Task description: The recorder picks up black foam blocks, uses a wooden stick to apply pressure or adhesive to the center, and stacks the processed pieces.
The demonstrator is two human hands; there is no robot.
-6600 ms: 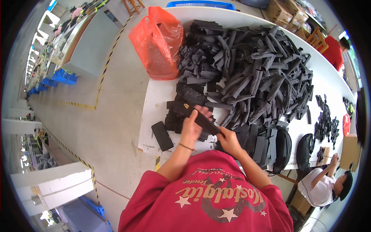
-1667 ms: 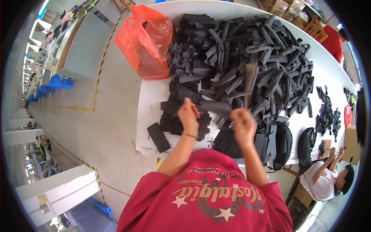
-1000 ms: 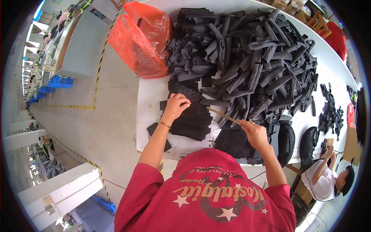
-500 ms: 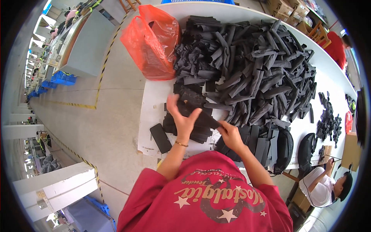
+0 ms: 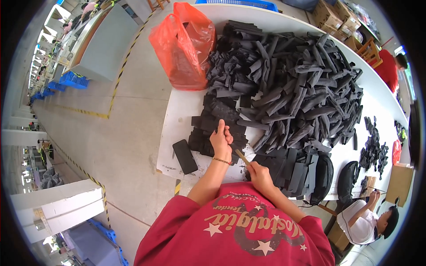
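My right hand [image 5: 261, 175], near the table's front edge, is closed on a thin tan stick [image 5: 242, 156] that slants up toward my left hand. My left hand [image 5: 222, 138] is over the stacked black strips [image 5: 205, 137], its fingers curled in and its thumb pointing away from me. Whether something sits inside those fingers is hidden. Beyond this stack lie more flat black pieces [image 5: 222, 108]. A large heap of rolled black strips [image 5: 306, 93] spreads across the table to the right.
A black phone [image 5: 185, 157] lies left of the stack. An orange plastic bag [image 5: 184, 53] stands at the far left table corner. Right of my hands are flat black panels [image 5: 290, 166] and a curved black padded piece [image 5: 321, 177]. A person in white [image 5: 361, 219] sits at the right.
The dark strip stretched between my hands is no longer held between them. My left hand has curled its fingers, and my right hand has drawn nearer to me, with the tan stick now showing.
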